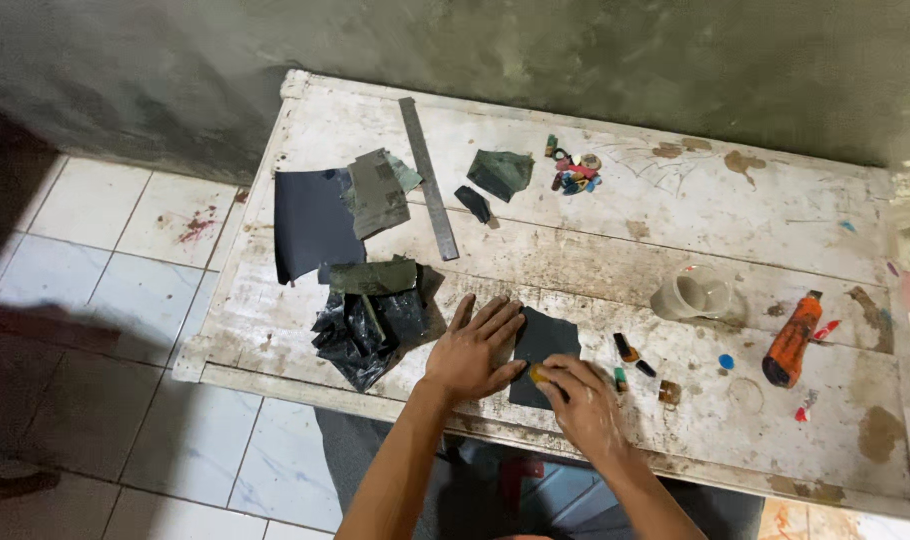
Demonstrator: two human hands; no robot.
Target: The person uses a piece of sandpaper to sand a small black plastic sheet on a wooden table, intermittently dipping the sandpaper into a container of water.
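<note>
My left hand (pixel 472 350) lies flat with fingers spread on the white worn table (pixel 595 260), pressing the left edge of a dark sandpaper sheet (pixel 547 340). My right hand (pixel 583 405) is closed on a small yellowish object (pixel 541 375) and holds it against the lower part of that sheet. Just right of the sheet lie a few small pieces, black, orange and green (pixel 630 362).
A crumpled black plastic bag (pixel 367 328) and more dark sheets (pixel 315 220) lie at the left. A metal ruler (pixel 428 178) runs along the back. A clear cup (pixel 691 293), an orange utility knife (pixel 792 340) and small coloured bits (pixel 573 172) are also on the table.
</note>
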